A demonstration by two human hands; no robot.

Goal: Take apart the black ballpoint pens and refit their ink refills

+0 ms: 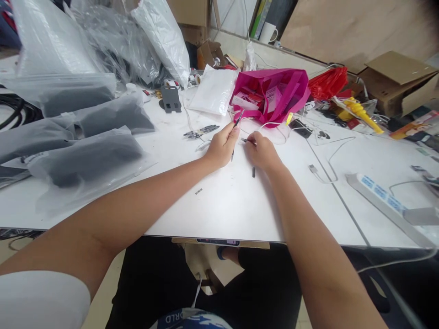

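The person's left hand [220, 146] grasps a slim dark pen [239, 119], which slants through the fingers, one end rising past the thumb and the other pointing down toward the white table [226, 212]. Just beside it, the right hand [263, 151] has its fingers closed on a small dark piece [243, 140]; only its end shows, so what it is cannot be told. The two hands are near each other but apart. Several pens [202, 131] lie together just left of the left hand. A short black piece [254, 172] rests just below the right hand, and a small grey strip [198, 191] lies nearer the body, below the left hand. Beyond both hands sit an open pink bag [295, 91] and a white packet [214, 91]. Wrapped dark bundles [92, 157] lie well to the left of the left hand; a power strip [377, 194] lies well to the right of the right hand.
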